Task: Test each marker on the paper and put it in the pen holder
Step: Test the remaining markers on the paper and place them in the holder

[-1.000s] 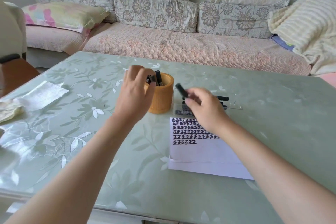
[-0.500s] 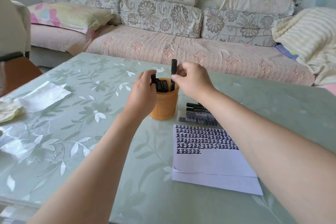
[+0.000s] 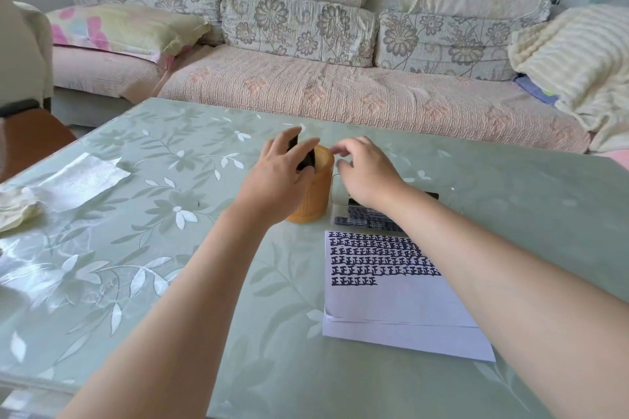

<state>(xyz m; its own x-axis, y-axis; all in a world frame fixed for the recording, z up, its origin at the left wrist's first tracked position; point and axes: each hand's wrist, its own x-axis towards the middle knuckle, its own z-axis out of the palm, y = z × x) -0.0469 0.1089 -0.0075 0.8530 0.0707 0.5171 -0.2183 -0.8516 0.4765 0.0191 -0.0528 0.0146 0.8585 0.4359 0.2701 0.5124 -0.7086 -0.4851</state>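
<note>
An orange pen holder (image 3: pixel 319 196) stands mid-table with black markers (image 3: pixel 307 159) upright in it. My left hand (image 3: pixel 275 180) lies over its left rim, fingers stretched against those markers, thumb at the holder's side. My right hand (image 3: pixel 367 177) hovers just right of the rim, fingers loosely curled and holding nothing. Behind my right wrist lies a clear case (image 3: pixel 360 220) with more black markers, partly hidden. The white paper (image 3: pixel 401 306) in front of the case carries several rows of dark test marks.
A flat white tissue (image 3: pixel 78 180) and a crumpled cloth (image 3: pixel 17 209) lie at the table's left edge. A sofa (image 3: pixel 340 95) runs along the far side of the green floral table (image 3: pixel 170 282). A brown chair seat (image 3: pixel 30 143) stands at the left.
My right hand carried a black marker from the case to the holder, dropped it in and let go. My left hand stayed at the holder's markers.
</note>
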